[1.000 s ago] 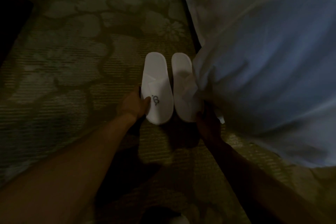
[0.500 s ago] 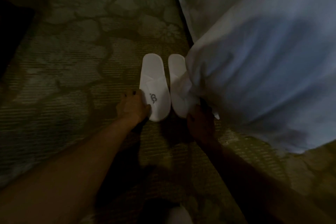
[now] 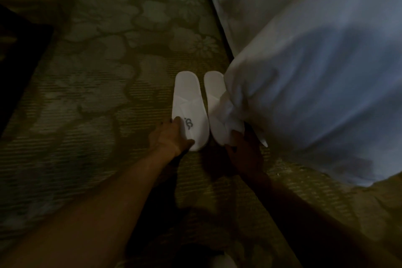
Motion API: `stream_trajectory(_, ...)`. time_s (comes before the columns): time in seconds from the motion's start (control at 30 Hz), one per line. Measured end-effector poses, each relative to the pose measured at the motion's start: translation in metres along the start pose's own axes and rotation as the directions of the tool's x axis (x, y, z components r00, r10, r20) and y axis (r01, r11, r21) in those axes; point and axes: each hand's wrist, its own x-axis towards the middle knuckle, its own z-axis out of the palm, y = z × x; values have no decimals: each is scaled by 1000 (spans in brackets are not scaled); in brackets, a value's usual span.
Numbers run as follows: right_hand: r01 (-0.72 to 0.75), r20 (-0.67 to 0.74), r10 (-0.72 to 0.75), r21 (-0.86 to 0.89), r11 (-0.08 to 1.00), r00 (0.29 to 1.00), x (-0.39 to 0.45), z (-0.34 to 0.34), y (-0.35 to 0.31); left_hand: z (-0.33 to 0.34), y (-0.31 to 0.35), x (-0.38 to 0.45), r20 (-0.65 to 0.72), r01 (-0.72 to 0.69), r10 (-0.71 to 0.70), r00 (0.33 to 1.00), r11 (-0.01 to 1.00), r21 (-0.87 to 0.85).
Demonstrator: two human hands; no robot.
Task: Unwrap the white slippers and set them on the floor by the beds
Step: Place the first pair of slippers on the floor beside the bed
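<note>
Two white slippers lie side by side on the patterned carpet, toes toward me. The left slipper (image 3: pixel 188 106) bears a dark logo near its toe. My left hand (image 3: pixel 168 137) holds its near end, fingers on top and thumb at the tip. The right slipper (image 3: pixel 214 102) is partly covered by the hanging white bedding (image 3: pixel 315 72). My right hand (image 3: pixel 243 154) grips that slipper's near end in deep shadow, its fingers hard to make out.
The bed's white duvet fills the right side and drapes to the floor. Green floral carpet (image 3: pixel 97 93) spreads to the left. A dark piece of furniture (image 3: pixel 19 61) stands at the far left edge. Something pale (image 3: pixel 221 261) shows at the bottom edge.
Both slippers stay in place beside the bed. My left hand has slid further onto the left slipper's toe. The bedding now overlaps more of the right slipper.
</note>
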Motion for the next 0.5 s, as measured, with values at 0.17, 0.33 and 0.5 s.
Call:
stream_trajectory(0.17, 2, -3, -2, -16, 1000, 1000, 0, 0, -1, 0, 2, -1, -17, 2, -1, 1000, 1000, 15)
stream_trajectory(0.33, -26, 8, 26, -96, 995, 1000, 2, 0, 0, -3, 2, -2, -13, 10, -10, 1000, 1000, -6)
stream_trajectory(0.5, -50, 16, 54, -169, 984, 998, 4, 0, -6, -10, 8, -11, 2, 38, -38, 999, 998, -51)
